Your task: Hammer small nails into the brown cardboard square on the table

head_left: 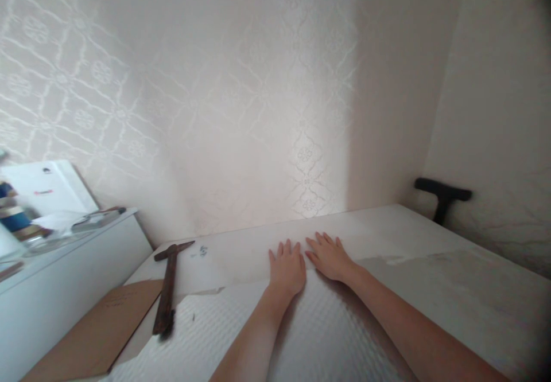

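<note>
My left hand [287,270] lies flat, palm down, with its fingers spread toward the wall. Close beside it, my right hand [331,257] is also flat and open, its fingers angled to the left. Both rest at the far edge of a white textured sheet [232,319], which covers part of a white tabletop [245,256]. A hammer [169,284] with a dark metal head and worn wooden handle lies to the left, apart from my hands. Small dark marks [203,250] show on the tabletop near its head. Neither hand holds anything.
On the left, a cardboard piece [99,327] lies beside a white cabinet [86,273] bearing a white box [49,187] and jars. Patterned wallpaper [258,112] covers the wall behind. A black T-shaped handle [443,193] stands past the right edge. A greyish patch [451,290] covers the right side.
</note>
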Available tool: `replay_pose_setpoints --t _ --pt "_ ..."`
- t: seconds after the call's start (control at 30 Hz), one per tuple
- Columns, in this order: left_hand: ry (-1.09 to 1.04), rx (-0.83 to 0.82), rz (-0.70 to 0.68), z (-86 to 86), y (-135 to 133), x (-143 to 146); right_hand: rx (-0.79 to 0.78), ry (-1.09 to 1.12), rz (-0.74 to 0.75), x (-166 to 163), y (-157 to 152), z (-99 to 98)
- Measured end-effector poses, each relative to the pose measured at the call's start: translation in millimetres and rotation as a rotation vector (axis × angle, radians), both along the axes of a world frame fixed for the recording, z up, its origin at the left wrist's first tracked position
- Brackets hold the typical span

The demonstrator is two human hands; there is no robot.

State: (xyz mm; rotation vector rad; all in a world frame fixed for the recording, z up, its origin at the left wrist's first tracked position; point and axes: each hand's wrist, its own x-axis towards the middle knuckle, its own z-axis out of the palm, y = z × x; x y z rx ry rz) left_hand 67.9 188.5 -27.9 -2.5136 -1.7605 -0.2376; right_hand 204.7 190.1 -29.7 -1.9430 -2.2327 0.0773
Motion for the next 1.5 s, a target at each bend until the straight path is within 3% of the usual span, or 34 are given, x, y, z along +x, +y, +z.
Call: replay_pose_setpoints --t 1.5 --pt "0.006 -0.008 0.0 -1.3 0.9 -0.7 -0.02 0.015 -0.009 -0.1 -0.5 0.9"
